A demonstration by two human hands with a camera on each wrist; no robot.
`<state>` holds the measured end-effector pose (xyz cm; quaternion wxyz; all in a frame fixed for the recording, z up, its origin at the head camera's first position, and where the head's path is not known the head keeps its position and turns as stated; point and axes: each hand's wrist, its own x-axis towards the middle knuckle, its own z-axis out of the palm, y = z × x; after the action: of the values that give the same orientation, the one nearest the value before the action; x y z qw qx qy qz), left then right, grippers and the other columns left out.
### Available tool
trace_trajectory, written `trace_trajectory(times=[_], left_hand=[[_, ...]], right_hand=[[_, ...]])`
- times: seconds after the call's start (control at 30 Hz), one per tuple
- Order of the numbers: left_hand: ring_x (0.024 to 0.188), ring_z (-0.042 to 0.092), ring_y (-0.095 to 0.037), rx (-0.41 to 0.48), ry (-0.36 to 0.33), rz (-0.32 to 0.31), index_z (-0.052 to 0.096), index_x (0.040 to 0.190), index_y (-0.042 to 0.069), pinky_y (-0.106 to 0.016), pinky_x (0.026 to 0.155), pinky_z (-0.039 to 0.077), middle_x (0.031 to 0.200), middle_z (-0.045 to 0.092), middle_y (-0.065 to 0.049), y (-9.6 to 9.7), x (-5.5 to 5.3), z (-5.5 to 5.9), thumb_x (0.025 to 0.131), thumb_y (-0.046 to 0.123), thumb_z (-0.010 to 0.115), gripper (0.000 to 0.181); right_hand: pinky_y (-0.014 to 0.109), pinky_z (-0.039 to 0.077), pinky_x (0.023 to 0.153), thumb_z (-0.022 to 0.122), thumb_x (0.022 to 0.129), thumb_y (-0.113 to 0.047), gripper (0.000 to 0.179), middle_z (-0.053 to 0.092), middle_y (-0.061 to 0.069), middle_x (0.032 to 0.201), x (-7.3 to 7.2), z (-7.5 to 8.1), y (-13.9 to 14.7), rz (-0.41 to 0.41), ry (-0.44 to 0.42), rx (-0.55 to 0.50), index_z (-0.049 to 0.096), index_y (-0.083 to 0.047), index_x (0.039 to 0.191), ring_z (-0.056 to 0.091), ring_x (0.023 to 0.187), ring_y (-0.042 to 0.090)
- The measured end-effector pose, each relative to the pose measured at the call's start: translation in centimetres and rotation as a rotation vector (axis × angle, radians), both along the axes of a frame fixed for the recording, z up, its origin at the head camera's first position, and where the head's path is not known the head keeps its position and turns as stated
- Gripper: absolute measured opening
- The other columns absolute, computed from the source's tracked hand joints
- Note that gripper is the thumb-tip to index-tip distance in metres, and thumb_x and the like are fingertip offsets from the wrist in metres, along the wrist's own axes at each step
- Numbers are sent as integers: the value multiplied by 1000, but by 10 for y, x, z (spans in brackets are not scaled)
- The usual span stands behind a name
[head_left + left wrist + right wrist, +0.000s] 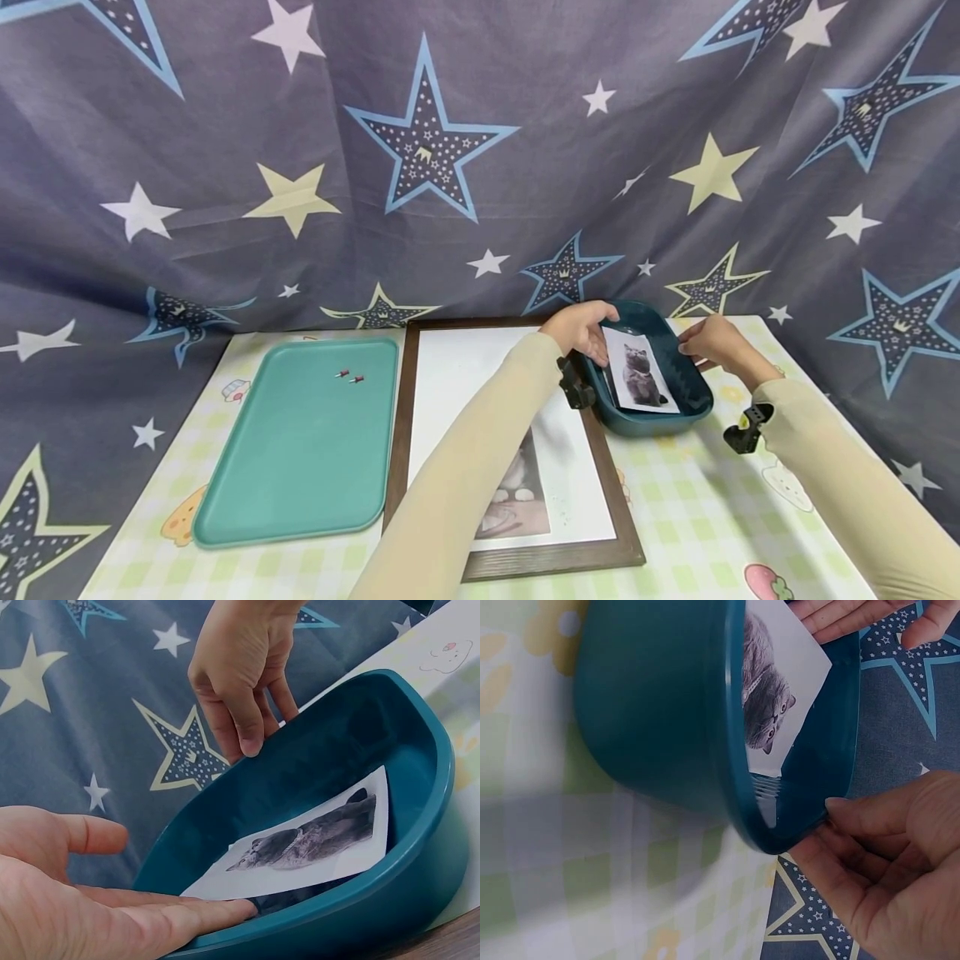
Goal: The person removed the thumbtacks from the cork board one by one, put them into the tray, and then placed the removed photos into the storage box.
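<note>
A dark teal plastic basin (648, 423) stands at the right of the table, a printed cat photo (637, 373) leaning inside it. My left hand (583, 329) reaches over the basin's left side, its fingers straight and lying at the edge of the cat photo (300, 844); the thumb stands apart. With thumb and fingers, my right hand (716, 343) pinches the basin's right rim, as the right wrist view shows it close (892, 855). What lies beneath the photo is mostly hidden.
Left of the basin lies a brown-framed white board (442, 400), bearing another picture (536, 492) partly covered by my left sleeve. A green tray (300, 458) at the left holds two red push pins (356, 379). A star-patterned curtain (487, 167) hangs behind the table.
</note>
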<state>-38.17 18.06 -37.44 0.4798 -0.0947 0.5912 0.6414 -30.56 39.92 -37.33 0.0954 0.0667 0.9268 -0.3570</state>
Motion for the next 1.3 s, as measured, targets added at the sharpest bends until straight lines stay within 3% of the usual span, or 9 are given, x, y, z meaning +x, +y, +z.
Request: trace_trajectory(times=[0.33,0.43,0.47,0.5,0.6,0.7,0.73,0.93,1.3], left_hand=[[153,19,-49,-13,-22,12,13,156,-15,-51,126,24,164,13,-35,0,0,2,106,26,46,73],[152,20,-50,-26,-41,20,15,156,-14,-54,125,27,165,13,-34,6,-11,-7,104,26,50,75],[153,20,-48,-43,-32,29,13,157,-13,-54,124,28,166,12,-33,8,-10,-7,104,28,50,76],[151,23,-51,-47,-42,21,16,156,-14,-57,122,31,165,14,-34,12,-21,-16,101,27,55,80],[149,26,-52,-66,-46,19,18,156,-13,-60,118,35,166,16,-31,15,-29,-22,98,27,59,81],[150,25,-52,-52,-46,9,18,157,-12,-59,120,33,167,15,-30,13,-27,-19,100,27,56,79],[152,22,-49,-50,-32,14,15,158,-11,-56,123,29,168,12,-28,10,-16,-11,103,27,51,76],[155,15,-45,-15,4,9,10,159,-9,-52,126,24,169,8,-27,0,0,2,106,29,45,74],[158,6,-39,24,25,31,5,162,-2,-56,126,20,170,1,-22,0,2,-1,106,25,45,74]], right_hand=[[48,64,74,62,93,2,37,71,33,102,2,1,-2,5,8,1,58,25,121,72,78,23],[50,64,75,62,93,2,37,71,32,102,2,2,-3,6,11,4,58,25,121,72,78,23],[50,64,75,62,93,2,37,72,32,101,3,2,-3,5,13,5,58,25,120,72,78,22],[50,64,75,62,92,2,37,72,32,101,3,2,-3,4,14,6,58,25,120,72,78,22],[49,64,74,62,93,2,37,71,32,102,2,2,-3,2,14,3,58,25,121,72,78,22],[48,64,74,62,93,1,37,71,33,104,2,1,-3,5,11,4,58,25,122,71,78,21],[48,64,74,62,93,1,37,70,34,104,2,2,-3,4,10,6,57,25,122,71,78,21],[46,64,72,62,93,1,38,71,32,102,2,2,-3,-3,8,8,58,25,122,71,77,21],[46,64,72,62,93,2,36,71,31,99,1,-1,-2,-6,7,-1,59,25,121,70,75,19]])
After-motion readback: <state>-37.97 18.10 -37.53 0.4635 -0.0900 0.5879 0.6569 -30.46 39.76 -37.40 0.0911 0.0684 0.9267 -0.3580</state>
